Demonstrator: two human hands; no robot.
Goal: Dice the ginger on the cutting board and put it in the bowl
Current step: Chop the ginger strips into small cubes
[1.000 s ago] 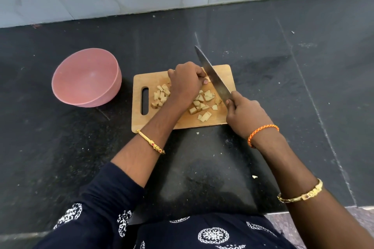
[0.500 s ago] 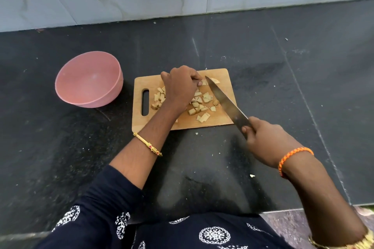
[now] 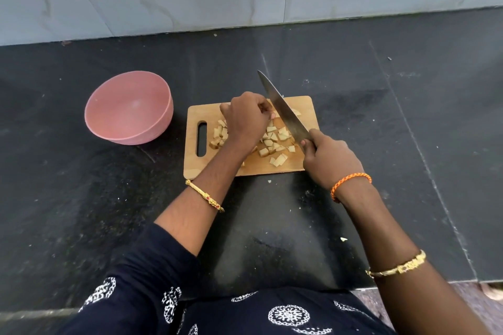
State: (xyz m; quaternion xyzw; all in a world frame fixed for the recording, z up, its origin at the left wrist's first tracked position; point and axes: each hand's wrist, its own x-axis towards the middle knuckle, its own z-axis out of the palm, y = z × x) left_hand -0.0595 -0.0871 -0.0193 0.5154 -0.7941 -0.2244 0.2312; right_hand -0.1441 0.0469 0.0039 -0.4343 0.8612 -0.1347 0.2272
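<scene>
Head view gives us a wooden cutting board (image 3: 296, 163) lying flat on a black counter (image 3: 81, 212), its handle slot toward 9 o'clock. We see the left hand (image 3: 246, 119) resting on the board at about 11 o'clock from the board's middle, fingers curled under and bunched together at the blade's side; what they press or pinch beneath them we cannot tell. Diced ginger (image 3: 275, 144) lies scattered on the board on both sides of that hand — a small cluster toward the slot, a larger spread toward 3 o'clock. Our right hand (image 3: 329, 160) wraps its fingers tightly round the handle of a knife (image 3: 283, 109) at the board's 4 o'clock corner, forefinger up by the blade's heel. The blade slants toward 11 o'clock, its tip past the board's far edge, just beside the left knuckles. A pink bowl (image 3: 130, 109) sits on the counter at 9 o'clock from the board, near it but apart.
</scene>
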